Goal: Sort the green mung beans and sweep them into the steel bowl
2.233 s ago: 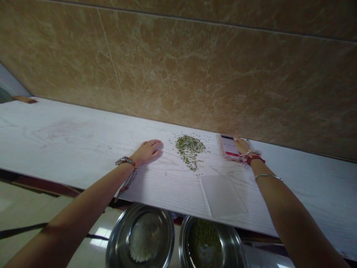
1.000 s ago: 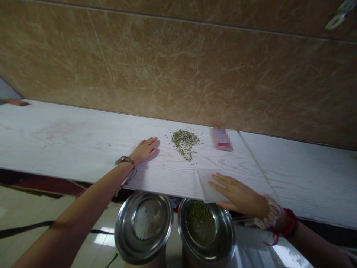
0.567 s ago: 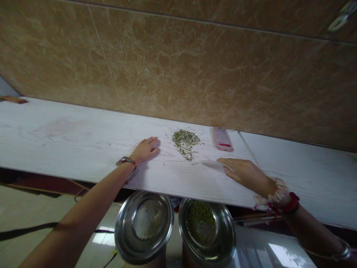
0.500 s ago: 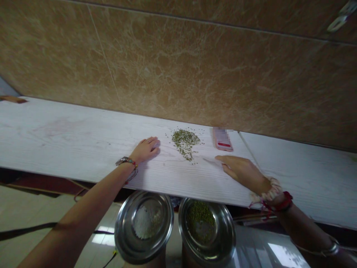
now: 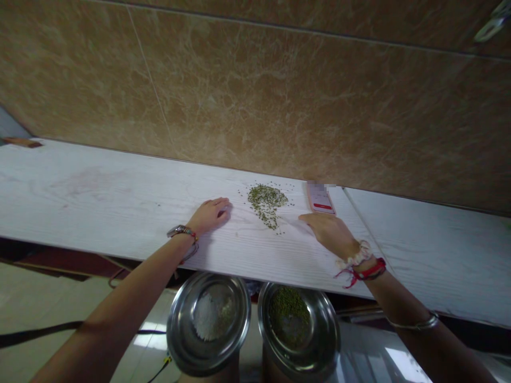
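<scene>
The beans (image 5: 266, 198) lie loose on the table (image 5: 247, 258), in a patch that is broad on the wall side and thins to a tail on the near side. The long axis of the beans runs from the wall toward the near table edge, slanting slightly right. The right hand (image 5: 327, 234) is to the right of the beans, just beside the tail, fingers drawn together and pointing left; from these fingertips the beans lie leftward and slightly toward the wall. Whether a thin item is pinched there cannot be told. The left hand (image 5: 211, 215) rests on the table left of the beans, fingers loosely extended and slightly bent, with nothing visible in its grasp. Both hands are apart from the beans at similar spacing; neither is clearly nearer. The phone (image 5: 320, 198) lies right of the beans, its near end meeting the right hand in view; contact cannot be confirmed. Lower, on the near side of the beans, are the left bowl (image 5: 203, 361), containing white grains (image 5: 205, 316), and the right bowl (image 5: 325, 324), containing green grains (image 5: 287, 311). The wall (image 5: 247, 106) stands beyond the beans.
</scene>
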Available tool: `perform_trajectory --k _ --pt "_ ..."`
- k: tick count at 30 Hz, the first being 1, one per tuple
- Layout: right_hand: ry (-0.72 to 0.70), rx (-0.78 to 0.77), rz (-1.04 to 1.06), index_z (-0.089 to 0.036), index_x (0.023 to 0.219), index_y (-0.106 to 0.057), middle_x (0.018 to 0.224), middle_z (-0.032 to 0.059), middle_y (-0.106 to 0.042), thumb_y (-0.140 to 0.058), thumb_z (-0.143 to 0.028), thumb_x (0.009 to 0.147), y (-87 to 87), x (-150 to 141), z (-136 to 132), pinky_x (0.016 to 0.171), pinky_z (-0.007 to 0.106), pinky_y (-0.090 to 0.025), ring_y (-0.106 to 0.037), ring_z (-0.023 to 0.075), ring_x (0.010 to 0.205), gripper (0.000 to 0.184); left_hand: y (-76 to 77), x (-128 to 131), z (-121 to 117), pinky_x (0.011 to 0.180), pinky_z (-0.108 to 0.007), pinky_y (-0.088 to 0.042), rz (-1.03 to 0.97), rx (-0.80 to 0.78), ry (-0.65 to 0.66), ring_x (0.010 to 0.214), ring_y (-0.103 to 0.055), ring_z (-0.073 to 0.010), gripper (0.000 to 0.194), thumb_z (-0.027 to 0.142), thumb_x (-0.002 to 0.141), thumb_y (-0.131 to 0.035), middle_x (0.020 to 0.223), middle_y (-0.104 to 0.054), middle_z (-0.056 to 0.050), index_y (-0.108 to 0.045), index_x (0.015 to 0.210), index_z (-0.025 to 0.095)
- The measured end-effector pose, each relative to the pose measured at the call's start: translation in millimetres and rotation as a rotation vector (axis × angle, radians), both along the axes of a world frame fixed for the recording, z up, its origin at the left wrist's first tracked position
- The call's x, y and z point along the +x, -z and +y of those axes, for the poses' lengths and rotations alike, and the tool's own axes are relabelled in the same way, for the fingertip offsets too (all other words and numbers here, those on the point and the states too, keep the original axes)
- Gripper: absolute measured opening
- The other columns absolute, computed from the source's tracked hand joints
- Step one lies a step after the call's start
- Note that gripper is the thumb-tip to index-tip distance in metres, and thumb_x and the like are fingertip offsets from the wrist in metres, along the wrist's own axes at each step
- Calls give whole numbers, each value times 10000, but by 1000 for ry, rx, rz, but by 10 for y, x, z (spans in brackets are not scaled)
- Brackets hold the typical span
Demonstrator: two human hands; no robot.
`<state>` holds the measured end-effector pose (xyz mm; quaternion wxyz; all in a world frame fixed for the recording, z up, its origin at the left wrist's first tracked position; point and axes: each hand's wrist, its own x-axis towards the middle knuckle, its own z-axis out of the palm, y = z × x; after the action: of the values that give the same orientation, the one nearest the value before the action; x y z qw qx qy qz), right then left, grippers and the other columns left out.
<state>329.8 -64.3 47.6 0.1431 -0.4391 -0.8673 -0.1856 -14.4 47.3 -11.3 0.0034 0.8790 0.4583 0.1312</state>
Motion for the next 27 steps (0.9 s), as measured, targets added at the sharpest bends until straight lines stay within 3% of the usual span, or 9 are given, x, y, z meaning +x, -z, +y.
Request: perform_trajectory --k 6,13,22,27 --pt "-23 43 20 -157 1019 -691 972 72 -751 -439 -37 841 -52 61 -92 802 293 -572 -709 166 883 331 -9 3 -2 1063 -368 -395 -45 -40 -28 1218 -542 -251 475 308 844 -394 1324 -575 -123 -579 1233 108" --pt "25 31 25 -159 1006 -697 970 71 -752 -426 -35 840 22 34 -16 792 296 -577 -711 168 874 341 -13 -19 18 1043 -333 -419 -73 -50 -46 1173 -576 -224 458 284 835 -390 1306 -597 -78 -574 1233 151" --pt "26 0 38 -189 1048 -693 1000 60 -747 -418 -86 870 -3 194 -303 813 312 -567 -703 177 899 344 -17 -7 6 1017 -327 -441 -46 -32 -61 1144 -592 -225 445 273 844 -388 1278 -616 -63 -569 1239 174" --pt "32 14 65 -176 1051 -688 1007 65 -746 -407 -76 868 30 89 -187 814 302 -563 -700 173 909 349 -38 -8 -30 1056 -341 -388 40 -36 75 1219 -537 -232 451 301 867 -387 1342 -562 -107 -553 1252 135"
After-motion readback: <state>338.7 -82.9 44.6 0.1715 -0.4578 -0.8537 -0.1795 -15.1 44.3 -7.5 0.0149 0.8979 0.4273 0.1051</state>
